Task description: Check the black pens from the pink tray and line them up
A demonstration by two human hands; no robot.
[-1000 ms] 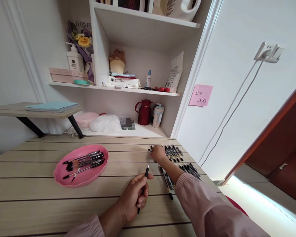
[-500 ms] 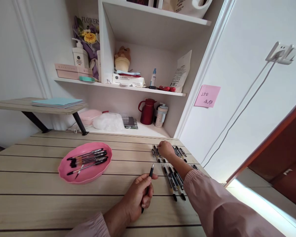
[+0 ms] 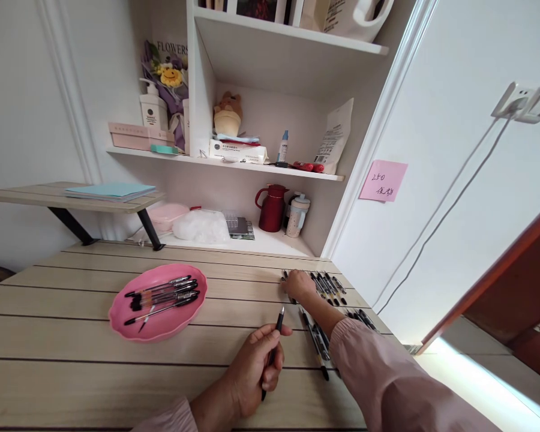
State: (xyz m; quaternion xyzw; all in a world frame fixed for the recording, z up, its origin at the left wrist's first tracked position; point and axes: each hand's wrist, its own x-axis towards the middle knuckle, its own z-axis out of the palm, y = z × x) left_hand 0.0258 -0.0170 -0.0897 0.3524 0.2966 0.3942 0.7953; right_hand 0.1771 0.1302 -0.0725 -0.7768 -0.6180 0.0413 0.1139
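Note:
My left hand point(image 3: 254, 366) is closed around a black pen point(image 3: 278, 327), its silver writing tip pointing up and away from me. Farther off, my right hand point(image 3: 300, 284) reaches down onto a row of pens, fingers bent together; what they hold, if anything, is hidden. To its right lie several clear and black pens point(image 3: 327, 283) side by side. Under and beside my right forearm are more black pens point(image 3: 315, 342), partly covered by the sleeve. Another small group of pens point(image 3: 362, 318) shows beyond the forearm.
A pink scalloped tray point(image 3: 180, 326) holding several pens point(image 3: 164, 294) stands on the left of the slatted table. Behind it is a small raised stand point(image 3: 112, 205). At the back, shelves hold a red jug point(image 3: 272, 209) and a speckled cup point(image 3: 297, 217). A wall borders the right side.
My right hand has shifted slightly toward the left end of the pen row, uncovering more pens on its right. My left hand keeps the pen in much the same pose. The view has tilted slightly.

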